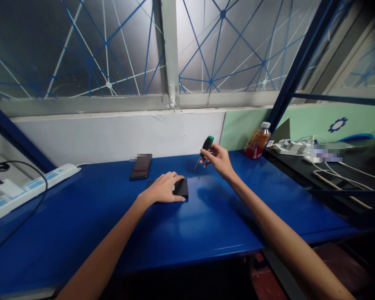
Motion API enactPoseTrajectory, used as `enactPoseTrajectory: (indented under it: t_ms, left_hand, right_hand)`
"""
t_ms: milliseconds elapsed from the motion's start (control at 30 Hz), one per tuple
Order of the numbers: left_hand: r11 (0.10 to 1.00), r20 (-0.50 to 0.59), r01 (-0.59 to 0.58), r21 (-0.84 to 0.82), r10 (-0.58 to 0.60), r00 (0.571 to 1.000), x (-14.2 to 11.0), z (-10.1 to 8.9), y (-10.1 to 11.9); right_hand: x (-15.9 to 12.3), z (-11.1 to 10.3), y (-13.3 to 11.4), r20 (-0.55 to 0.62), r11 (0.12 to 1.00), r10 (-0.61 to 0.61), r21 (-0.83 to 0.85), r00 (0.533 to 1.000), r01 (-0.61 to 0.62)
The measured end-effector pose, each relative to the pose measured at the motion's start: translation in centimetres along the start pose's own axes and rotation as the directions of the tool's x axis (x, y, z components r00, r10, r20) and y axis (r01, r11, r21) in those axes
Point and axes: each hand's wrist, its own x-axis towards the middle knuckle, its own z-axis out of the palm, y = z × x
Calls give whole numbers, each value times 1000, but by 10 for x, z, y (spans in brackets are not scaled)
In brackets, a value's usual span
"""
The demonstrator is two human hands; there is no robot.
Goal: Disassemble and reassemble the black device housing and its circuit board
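Across the glossy blue table (187, 241), your left hand (165, 187) lies spread wide over the flat black rectangular case (183, 188) near the middle; your right hand (220, 160) pinches the thin-shafted screwdriver (208, 143) with a green-and-black handle, tip angled down just beyond the case's right end. Advised: press that left palm firmly so the case cannot slide, and lower the tip gently, since the tiny dark specks (199, 178) near it, possibly screws, would likely scatter if knocked.

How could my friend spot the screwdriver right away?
Find the big blue table, then the right hand above it. It holds the screwdriver, tip slanting down. Its green-and-black handle sets it apart from the flat black box under the left hand.
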Motion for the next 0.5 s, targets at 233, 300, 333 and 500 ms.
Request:
enactPoseTrajectory:
  t_ms: [233, 300, 333, 500]
  left_hand:
    - [998, -112, -69, 14, 70, 991, 1, 10, 13]
    - [996, -142, -85, 15, 86, 986, 2, 13, 16]
    - [996, -157, -93, 17, 95, 983, 2, 14, 17]
    - [993, -236, -119, 12, 118, 965, 4, 17, 20]
  right_hand:
    - [-5, 0, 9, 118, 932, -86, -342, 989, 122]
    - [-6, 0, 10, 163, 916, -83, -377, 983, 140]
    - [-6, 1, 11, 176, 910, -82, -389, 981, 146]
    - [-7, 2, 11, 200, 882, -92, -438, 975, 173]
